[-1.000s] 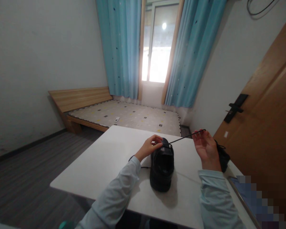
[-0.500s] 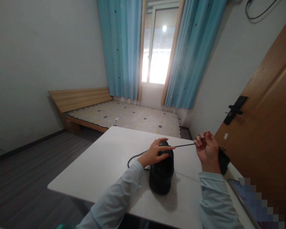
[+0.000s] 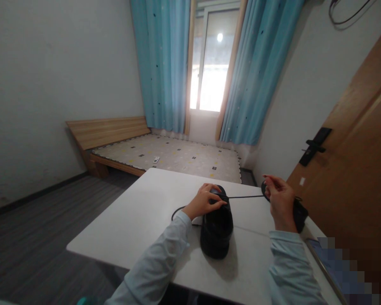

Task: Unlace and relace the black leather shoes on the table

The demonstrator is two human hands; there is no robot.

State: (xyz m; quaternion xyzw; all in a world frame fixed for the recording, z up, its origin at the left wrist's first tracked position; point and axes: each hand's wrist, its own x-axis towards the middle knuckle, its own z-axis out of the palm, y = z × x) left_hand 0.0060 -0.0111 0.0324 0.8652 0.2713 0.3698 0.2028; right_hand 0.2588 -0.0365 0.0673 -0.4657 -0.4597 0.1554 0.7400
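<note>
Bedroom, pale walls, daylight through a window (image 3: 209, 67) flanked by blue curtains (image 3: 160, 63). Low wooden bed frame (image 3: 108, 131) with a patterned mattress (image 3: 178, 156) against the far wall; a small white object lies on the mattress, too small to identify. Wooden door (image 3: 358, 161) with a dark handle (image 3: 314, 146) on the right. Grey plank floor (image 3: 41, 237).

White table (image 3: 139, 220) in the foreground. Black shoe (image 3: 216, 231) stands upright on it, near the middle, toe pointing away from the camera, heel toward the person.

Left hand (image 3: 206, 200) rests on the front of the shoe, fingers curled down over the toe end and pressing on the upper. Black lace (image 3: 244, 196) runs from under those fingers to the right, stretched straight and level above the table top.

Right hand (image 3: 279, 199) is raised to the right of the shoe, well apart from it, thumb and forefinger pinched together on the far end of the lace, remaining fingers loosely bent. Both arms in light long sleeves.

Second length of lace (image 3: 178, 210) loops out on the table to the left of the shoe, behind the left wrist. Another dark object (image 3: 300, 214), possibly a second shoe, sits at the right table edge, mostly hidden behind the right hand. Lower right corner of the view is pixelated
</note>
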